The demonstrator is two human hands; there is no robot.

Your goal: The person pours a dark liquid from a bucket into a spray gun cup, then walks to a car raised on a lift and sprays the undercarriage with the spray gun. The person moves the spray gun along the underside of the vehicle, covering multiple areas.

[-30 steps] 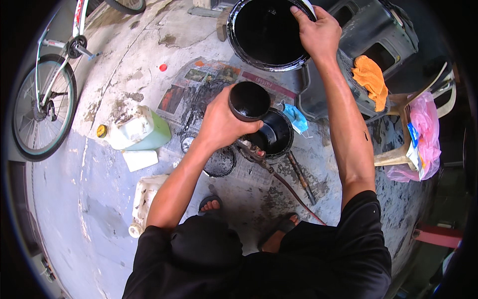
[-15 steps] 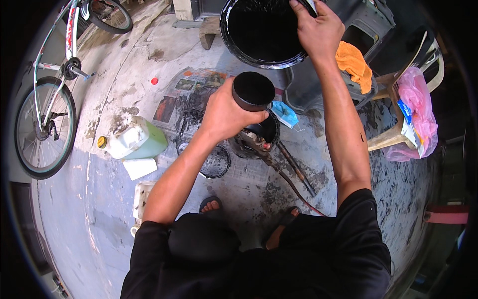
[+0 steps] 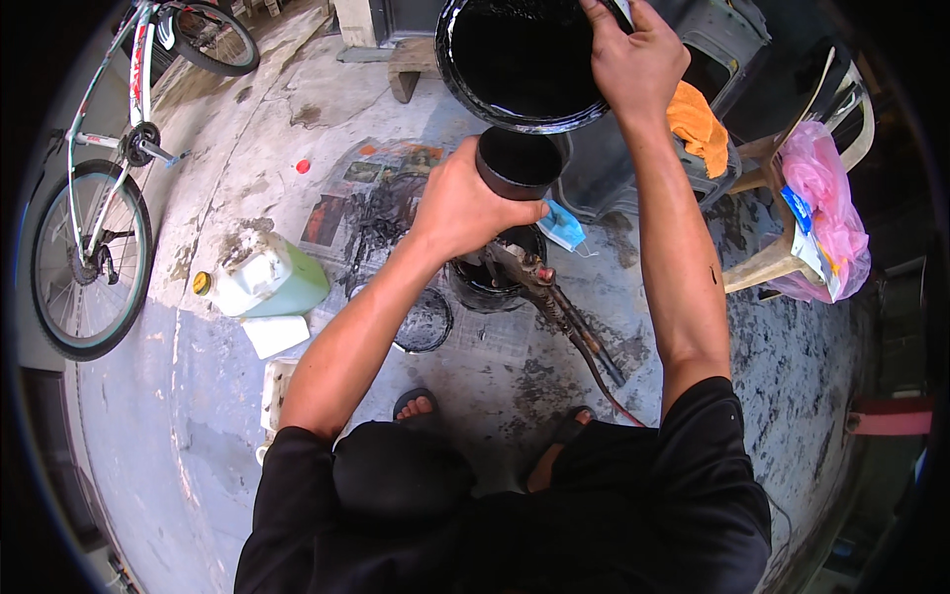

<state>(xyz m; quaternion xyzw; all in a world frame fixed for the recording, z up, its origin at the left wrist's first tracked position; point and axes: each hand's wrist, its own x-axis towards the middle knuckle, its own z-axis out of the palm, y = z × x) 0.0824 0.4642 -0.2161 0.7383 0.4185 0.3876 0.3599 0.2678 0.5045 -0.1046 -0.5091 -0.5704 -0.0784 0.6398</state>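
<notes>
My left hand (image 3: 457,206) is wrapped round a black cup (image 3: 520,183) with its open top facing up. Below the cup shows a stained spray gun (image 3: 534,275), apparently joined to it, with a hose (image 3: 597,371) trailing toward my feet. My right hand (image 3: 641,67) grips the rim of a large open bucket (image 3: 463,102), whose inside is black. The bucket is tilted, and its near lip overlaps the cup's far edge; I cannot tell whether they touch or anything flows. Under the gun stands a black-smeared can (image 3: 485,295), partly hidden.
Stained newspaper (image 3: 332,216) covers the floor, with a round black-smeared lid (image 3: 426,325) near it. A jug of green liquid (image 3: 287,282) stands left. A blue mask (image 3: 562,228), orange cloth (image 3: 699,129), chair with pink bag (image 3: 826,188) and bicycle (image 3: 94,233) surround the spot.
My left hand has raised the cup slightly away from me and to the right, closer under the bucket's lip. The spray gun has shifted the same way. My right hand has barely moved.
</notes>
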